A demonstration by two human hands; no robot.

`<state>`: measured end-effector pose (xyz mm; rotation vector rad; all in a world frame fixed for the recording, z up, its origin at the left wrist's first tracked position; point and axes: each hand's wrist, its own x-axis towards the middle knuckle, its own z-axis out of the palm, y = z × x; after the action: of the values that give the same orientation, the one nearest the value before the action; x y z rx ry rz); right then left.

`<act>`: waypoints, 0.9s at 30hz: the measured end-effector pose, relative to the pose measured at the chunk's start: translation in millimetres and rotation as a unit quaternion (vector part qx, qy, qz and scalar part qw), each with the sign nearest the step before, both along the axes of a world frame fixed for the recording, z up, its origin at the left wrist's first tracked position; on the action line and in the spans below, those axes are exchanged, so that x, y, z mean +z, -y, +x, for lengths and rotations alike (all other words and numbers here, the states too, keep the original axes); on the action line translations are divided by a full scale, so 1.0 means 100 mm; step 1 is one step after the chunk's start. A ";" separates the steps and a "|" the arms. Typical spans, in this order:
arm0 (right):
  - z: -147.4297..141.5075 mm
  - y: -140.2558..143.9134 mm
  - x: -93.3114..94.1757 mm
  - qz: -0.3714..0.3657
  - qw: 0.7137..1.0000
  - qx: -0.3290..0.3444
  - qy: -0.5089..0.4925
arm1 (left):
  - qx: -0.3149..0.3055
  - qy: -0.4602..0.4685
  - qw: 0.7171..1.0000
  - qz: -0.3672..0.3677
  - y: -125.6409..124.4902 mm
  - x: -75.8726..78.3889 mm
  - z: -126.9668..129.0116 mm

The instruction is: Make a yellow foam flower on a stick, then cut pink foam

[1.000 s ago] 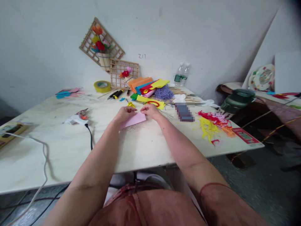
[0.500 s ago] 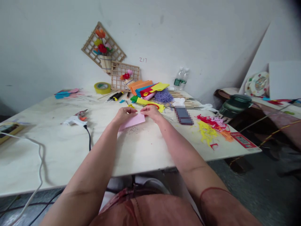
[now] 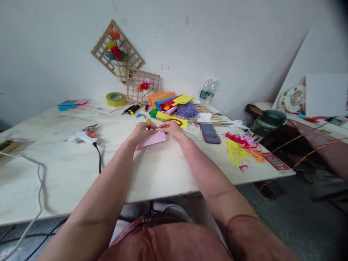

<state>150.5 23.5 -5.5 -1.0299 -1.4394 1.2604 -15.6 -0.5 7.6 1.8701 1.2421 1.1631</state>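
Observation:
A pink sheet (image 3: 152, 139), of paper or thin felt, hangs slightly tilted just above the table. My left hand (image 3: 143, 131) pinches its upper edge, the fingers closed. At the upper right corner of the same sheet my right hand (image 3: 172, 129) pinches too, its fingertips almost touching those of the left. Just behind the hands lie scissors with red handles (image 3: 176, 121) on a yellow sheet (image 3: 163, 115). Dark crumbs are scattered on the table below the pink sheet.
A white glue gun (image 3: 83, 136) with a black cord lies to the left. Rolled coloured sheets (image 3: 161, 98), purple yarn (image 3: 188, 110) and thin sticks are heaped at the back. A phone (image 3: 209, 133) and coloured scraps (image 3: 239, 150) lie right. Stick lattices with flowers (image 3: 119, 70) lean on the wall.
The view has shifted slightly, so everything sits a little further left. Both hands still pinch the pink sheet in nearly the same place, fingertips slightly closer together.

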 end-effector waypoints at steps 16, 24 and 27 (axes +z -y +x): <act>0.09 0.09 0.09 -0.045 0.996 0.054 0.047 | 0.012 -0.045 0.999 -0.008 -0.03 0.01 -0.10; 0.09 0.06 0.08 -0.038 0.995 0.072 0.061 | 0.010 -0.079 0.997 0.004 -0.03 0.03 -0.10; 0.10 0.03 0.05 -0.037 0.995 0.074 0.053 | 0.014 -0.098 0.995 0.018 -0.04 0.03 -0.10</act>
<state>160.5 20.9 -0.5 -1.0691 -1.5846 1.3922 -25.2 4.0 10.7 2.0396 1.3660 1.0419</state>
